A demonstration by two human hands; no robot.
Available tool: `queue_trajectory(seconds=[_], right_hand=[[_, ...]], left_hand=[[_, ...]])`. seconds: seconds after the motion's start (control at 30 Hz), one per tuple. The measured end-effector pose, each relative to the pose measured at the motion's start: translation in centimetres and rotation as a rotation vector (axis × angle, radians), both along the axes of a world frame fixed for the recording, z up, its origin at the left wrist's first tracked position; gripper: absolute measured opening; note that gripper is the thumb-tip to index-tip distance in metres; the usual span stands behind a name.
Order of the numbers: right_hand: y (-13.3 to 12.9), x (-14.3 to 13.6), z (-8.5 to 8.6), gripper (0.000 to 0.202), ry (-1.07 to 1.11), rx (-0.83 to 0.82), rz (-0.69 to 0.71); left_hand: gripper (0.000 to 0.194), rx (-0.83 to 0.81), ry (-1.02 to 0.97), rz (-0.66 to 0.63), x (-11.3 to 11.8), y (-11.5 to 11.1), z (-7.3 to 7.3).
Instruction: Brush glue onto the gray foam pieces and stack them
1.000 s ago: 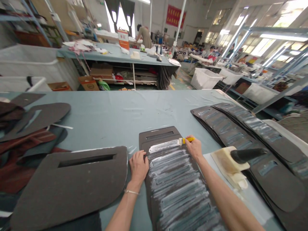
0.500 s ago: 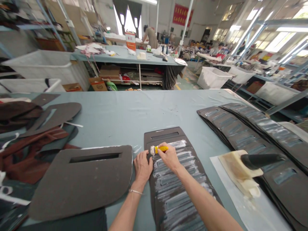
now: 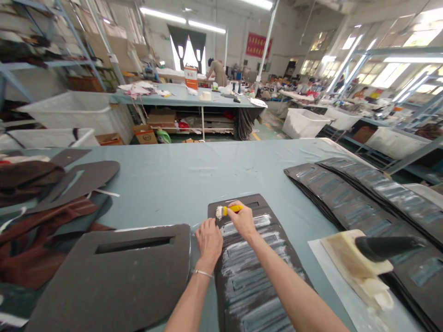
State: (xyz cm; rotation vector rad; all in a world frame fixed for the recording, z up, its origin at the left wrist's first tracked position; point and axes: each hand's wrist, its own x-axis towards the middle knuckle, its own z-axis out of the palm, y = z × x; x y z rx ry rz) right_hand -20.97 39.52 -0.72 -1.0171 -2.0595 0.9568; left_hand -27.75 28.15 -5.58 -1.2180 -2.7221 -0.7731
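Note:
My right hand (image 3: 243, 222) grips a glue brush by its yellow handle (image 3: 235, 209), and its pale bristles (image 3: 219, 212) are at the left side of a dark panel near its far end. White streaks cover much of this slotted panel (image 3: 258, 258), which lies lengthwise before me. My left hand (image 3: 209, 240) lies along the panel's left edge with its fingers stretched out, holding nothing. Left of it lies another dark panel (image 3: 138, 272) with one long slot and no streaks.
At right, a glue-crusted, cream-coloured container (image 3: 341, 251) with a black cylindrical part (image 3: 384, 248) sits on a white sheet (image 3: 325, 263). Stacked streaked panels (image 3: 342, 193) lie beyond it. Brown fabric (image 3: 44, 244) is heaped at left. A person (image 3: 218, 71) stands at a far table.
The brush in my right hand has shifted toward the panel's far end. My left hand has slid a little the same way along the edge. My view has tilted slightly upward.

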Motion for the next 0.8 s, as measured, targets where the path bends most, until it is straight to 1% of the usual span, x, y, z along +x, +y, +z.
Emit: queue_trajectory(seconds=[0.07, 0.1, 0.17, 0.27, 0.33, 0.4, 0.47, 0.57, 0.6, 0.63, 0.67, 0.7, 0.77, 0.8], right_hand=[[0.7, -0.5, -0.9, 0.018, -0.045, -0.025, -0.016], [1.7, 0.1, -1.2, 0.018, -0.081, -0.035, -0.051], [4.2, 2.5, -1.2, 0.02, -0.155, -0.041, -0.152], [7.9, 6.4, -0.1, 0.022, -0.241, -0.018, -0.283], [8.9, 7.3, 0.9, 0.023, -0.268, 0.0, -0.303], [8.2, 6.5, 1.6, 0.022, -0.243, 0.017, -0.246], [6.3, 4.4, 1.8, 0.021, -0.165, 0.028, -0.136], [3.3, 1.0, 1.3, 0.02, -0.064, -0.019, 0.075], [2.7, 0.1, 1.1, 0.019, -0.062, -0.044, 0.128], [2.2, -0.6, 0.9, 0.019, -0.078, -0.063, 0.151], [1.9, -1.0, 0.7, 0.018, -0.107, -0.068, 0.132], [1.8, -1.3, 0.5, 0.018, -0.14, -0.055, 0.08], [1.9, -1.4, 0.4, 0.018, -0.197, 0.016, -0.018], [2.1, -1.2, 0.5, 0.018, -0.214, 0.055, -0.019]], left_hand=[[0.03, -0.071, 0.067, -0.039, -0.2, 0.2, 0.0], [0.029, -0.098, 0.094, -0.053, -0.3, 0.2, 0.0], [0.029, -0.131, 0.123, -0.058, -0.3, 0.1, 0.1], [0.029, -0.141, 0.131, -0.046, -0.4, 0.1, 0.3], [0.029, -0.127, 0.128, -0.05, -0.5, 0.1, 0.3], [0.029, -0.11, 0.117, -0.058, -0.6, 0.1, 0.2], [0.029, -0.097, 0.1, -0.061, -0.7, 0.0, 0.1], [0.029, -0.094, 0.077, -0.056, -0.7, -0.1, 0.0], [0.03, -0.096, 0.073, -0.056, -0.7, -0.1, 0.0], [0.03, -0.099, 0.072, -0.056, -0.7, -0.1, 0.0], [0.03, -0.101, 0.072, -0.057, -0.6, -0.1, 0.1], [0.031, -0.104, 0.075, -0.059, -0.6, -0.1, 0.1], [0.031, -0.112, 0.086, -0.06, -0.6, -0.1, 0.1], [0.031, -0.117, 0.094, -0.061, -0.6, -0.1, 0.1]])
